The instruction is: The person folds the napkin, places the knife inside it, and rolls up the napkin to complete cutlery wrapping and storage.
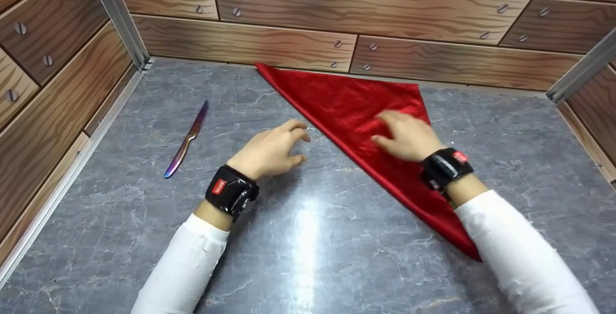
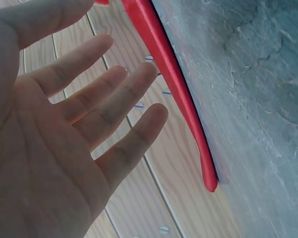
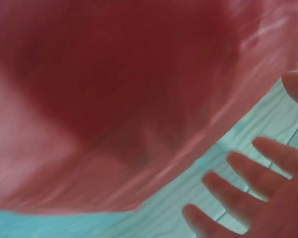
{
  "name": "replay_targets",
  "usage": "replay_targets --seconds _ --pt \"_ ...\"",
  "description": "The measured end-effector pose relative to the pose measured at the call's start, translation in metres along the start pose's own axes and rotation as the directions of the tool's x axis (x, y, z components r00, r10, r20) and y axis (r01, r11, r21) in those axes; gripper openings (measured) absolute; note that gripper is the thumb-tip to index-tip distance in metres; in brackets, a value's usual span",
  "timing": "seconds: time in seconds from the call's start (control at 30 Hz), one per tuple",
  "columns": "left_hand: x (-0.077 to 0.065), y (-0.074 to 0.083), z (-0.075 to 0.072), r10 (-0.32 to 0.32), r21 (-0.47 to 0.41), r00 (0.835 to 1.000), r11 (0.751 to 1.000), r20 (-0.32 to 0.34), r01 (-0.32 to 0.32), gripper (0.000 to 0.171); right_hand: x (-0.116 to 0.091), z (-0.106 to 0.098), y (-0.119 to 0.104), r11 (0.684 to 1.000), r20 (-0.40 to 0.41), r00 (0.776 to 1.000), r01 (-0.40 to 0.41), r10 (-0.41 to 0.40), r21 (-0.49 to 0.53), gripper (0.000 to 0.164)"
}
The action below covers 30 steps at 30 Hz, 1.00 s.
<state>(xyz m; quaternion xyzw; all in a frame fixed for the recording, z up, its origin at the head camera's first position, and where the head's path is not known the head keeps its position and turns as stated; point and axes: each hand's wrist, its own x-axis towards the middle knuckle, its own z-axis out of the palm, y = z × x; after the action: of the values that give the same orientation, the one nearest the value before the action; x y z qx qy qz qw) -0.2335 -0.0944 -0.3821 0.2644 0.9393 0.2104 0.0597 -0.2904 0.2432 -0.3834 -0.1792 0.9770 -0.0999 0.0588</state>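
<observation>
A shiny red cloth [image 1: 332, 99], folded into a triangle, lies on the grey tabletop with its long folded edge running from back left to front right. My right hand [image 1: 409, 136] hovers over the cloth's right part, fingers spread and relaxed, holding nothing. Left of the fold, my left hand [image 1: 272, 150] is above the bare table with loosely bent fingers and no object in them. In the left wrist view its palm and fingers [image 2: 134, 134] show apart from the red cloth [image 2: 164, 54]. The right wrist view has the cloth [image 3: 139, 99] close and blurred beside the spread fingers [image 3: 253, 183].
A knife [image 1: 190, 138] with an iridescent purple finish lies on the table at the left, its tip toward the back. Wood-patterned panels [image 1: 288, 1] wall the back and both sides. Metal strips [image 1: 118, 15] run up the corners.
</observation>
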Motion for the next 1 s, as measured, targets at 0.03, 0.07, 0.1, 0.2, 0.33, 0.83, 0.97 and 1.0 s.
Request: replay_targets --seconds 0.03,0.07,0.1,0.2,0.33,0.83,0.97,1.0 --pt "-0.001 0.000 0.000 0.002 0.001 1.000 1.000 -0.003 -0.002 0.044 0.000 0.002 -0.009 1.000 -0.005 1.000 0.025 -0.025 -0.008 0.066" --pt "-0.001 0.000 0.000 0.004 0.002 1.000 1.000 -0.005 -0.004 0.043 0.000 0.005 -0.017 0.999 -0.006 0.999 0.045 -0.045 -0.014 0.063" --pt "-0.002 0.000 0.000 0.005 0.005 1.000 1.000 -0.007 -0.005 0.043 0.000 0.007 -0.025 0.998 -0.008 0.998 0.065 -0.066 -0.022 0.061" --pt "-0.002 0.000 -0.001 -0.006 0.005 1.000 1.000 -0.002 0.006 0.043 0.002 0.015 -0.044 0.989 -0.013 0.991 0.134 -0.135 -0.064 0.057" --pt "-0.001 0.000 -0.001 -0.023 -0.002 1.000 1.000 0.013 0.023 0.044 0.004 0.025 -0.059 0.974 -0.034 0.979 0.193 -0.199 -0.122 0.047" --pt "0.000 0.001 -0.001 -0.024 0.006 1.000 1.000 0.011 0.024 0.044 0.031 0.071 -0.029 0.905 -0.242 0.881 0.352 -0.406 -0.238 0.007" --pt "0.001 0.000 0.000 -0.028 0.008 1.000 1.000 0.013 0.028 0.043 0.022 0.065 -0.030 0.886 -0.236 0.861 0.398 -0.450 -0.239 0.006" --pt "0.001 0.000 0.000 -0.029 0.007 0.999 1.000 0.014 0.029 0.043 0.015 0.058 -0.036 0.885 -0.223 0.862 0.408 -0.455 -0.225 0.005"
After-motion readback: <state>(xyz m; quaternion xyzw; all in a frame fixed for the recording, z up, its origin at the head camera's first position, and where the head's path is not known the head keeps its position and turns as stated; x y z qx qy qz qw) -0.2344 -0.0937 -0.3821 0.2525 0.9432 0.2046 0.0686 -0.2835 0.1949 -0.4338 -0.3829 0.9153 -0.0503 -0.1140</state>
